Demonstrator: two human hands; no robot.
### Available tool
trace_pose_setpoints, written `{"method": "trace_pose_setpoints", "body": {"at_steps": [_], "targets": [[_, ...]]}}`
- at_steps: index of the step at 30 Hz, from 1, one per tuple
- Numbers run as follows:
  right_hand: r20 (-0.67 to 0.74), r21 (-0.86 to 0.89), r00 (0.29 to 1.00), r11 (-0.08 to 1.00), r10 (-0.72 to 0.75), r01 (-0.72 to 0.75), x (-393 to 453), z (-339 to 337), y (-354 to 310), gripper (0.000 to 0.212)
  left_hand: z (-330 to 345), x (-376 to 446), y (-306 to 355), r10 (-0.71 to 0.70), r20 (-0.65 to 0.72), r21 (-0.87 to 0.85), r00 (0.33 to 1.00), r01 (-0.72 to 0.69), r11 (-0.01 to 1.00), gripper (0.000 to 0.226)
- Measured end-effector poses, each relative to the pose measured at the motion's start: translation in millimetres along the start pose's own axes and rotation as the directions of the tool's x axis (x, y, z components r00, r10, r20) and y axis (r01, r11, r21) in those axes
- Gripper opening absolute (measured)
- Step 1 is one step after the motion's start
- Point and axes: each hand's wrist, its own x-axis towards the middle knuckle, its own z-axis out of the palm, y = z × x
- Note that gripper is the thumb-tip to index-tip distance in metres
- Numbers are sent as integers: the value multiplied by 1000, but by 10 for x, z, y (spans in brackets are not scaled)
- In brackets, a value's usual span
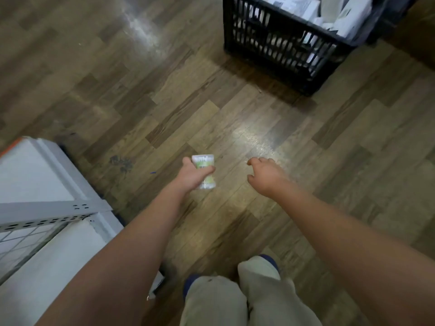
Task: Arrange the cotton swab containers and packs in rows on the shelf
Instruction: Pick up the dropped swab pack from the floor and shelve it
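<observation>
My left hand grips a small clear pack of cotton swabs with a green and white label, held out over the wooden floor. My right hand hangs beside it to the right, fingers loosely curled downward and holding nothing. The white metal shelf stands at the lower left, its top board and perforated rail in view. No swab containers show on the visible part of the shelf.
A black slatted plastic crate with white boxes and packs inside sits on the floor at the upper right. Wooden plank floor stretches between crate and shelf. My legs in light trousers are at the bottom centre.
</observation>
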Motion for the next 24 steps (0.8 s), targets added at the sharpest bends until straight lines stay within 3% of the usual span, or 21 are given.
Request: {"method": "trace_pose_setpoints", "body": {"at_steps": [8,13,19,24], "targets": [[-31,35,999,999,24,-23,-1231,-996,-323,45,-381,-1501,674,-16,17,-91,1000,17,996,63],[-95,56,995,998,15,-10,-1946,-1536,-676,43,-597,-2387,1058,-15,0,-189,1000,15,982,52],[-214,92,977,996,5,15,-2618,-2105,-1104,43,-921,-3225,1654,132,-40,-178,990,-137,974,40],[-325,84,946,996,9,19,-3086,-2657,-1365,43,-1325,-3794,2014,213,-73,-215,974,-224,951,46]]}}
